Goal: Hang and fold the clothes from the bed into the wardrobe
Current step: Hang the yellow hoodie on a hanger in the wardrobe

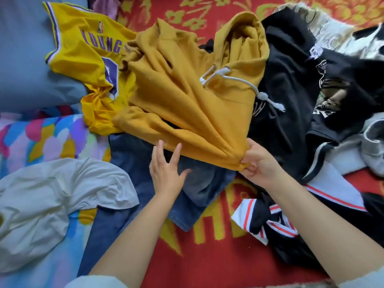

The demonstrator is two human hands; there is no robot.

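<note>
A mustard-yellow hoodie [187,96] with white drawstrings lies bunched in the middle of the bed, hood at the top right. My right hand [257,163] pinches its gathered lower edge. My left hand [166,169] hovers open just below the hoodie's hem, fingers spread, their tips at the fabric. Under the hoodie lie blue jeans [133,163]. A yellow basketball jersey [83,57] with purple lettering spreads out to the left. Black printed garments [295,96] are piled to the right.
A red and yellow patterned blanket [207,256] covers the bed. A white T-shirt [54,198] lies at the lower left on a colourful sheet [49,138]. A blue-grey pillow [25,59] sits top left. A black garment with red-white trim [276,223] lies lower right.
</note>
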